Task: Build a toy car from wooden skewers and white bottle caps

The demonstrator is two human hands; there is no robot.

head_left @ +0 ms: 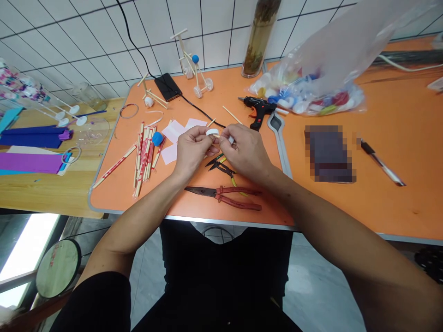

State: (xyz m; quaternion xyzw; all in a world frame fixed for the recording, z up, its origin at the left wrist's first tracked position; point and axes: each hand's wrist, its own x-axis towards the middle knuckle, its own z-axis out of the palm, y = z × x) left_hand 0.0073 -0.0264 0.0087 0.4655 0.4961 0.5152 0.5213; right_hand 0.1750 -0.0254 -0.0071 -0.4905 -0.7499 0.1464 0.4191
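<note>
My left hand [194,150] is closed in a pinch on a white bottle cap [212,132], above the orange table. Close against it, my right hand [245,147] has its fingers pinched on a short wooden stick [217,136], whose tip touches or nearly touches the cap. Another small white piece [231,139] shows among the right fingers; its kind is unclear. Below the hands lie yellow-handled pliers [226,169], partly covered, and red-handled long-nose pliers [221,191]. A black glue gun [258,109] rests behind my right hand.
Wrapped chopsticks [143,159], a blue ball [157,139] and pink paper squares [173,131] lie left. Stick models with cap wheels [198,90] and a black phone-like device [168,86] stand behind. Right are a bag of caps [311,94], a blurred dark object [328,154] and a pen [382,161].
</note>
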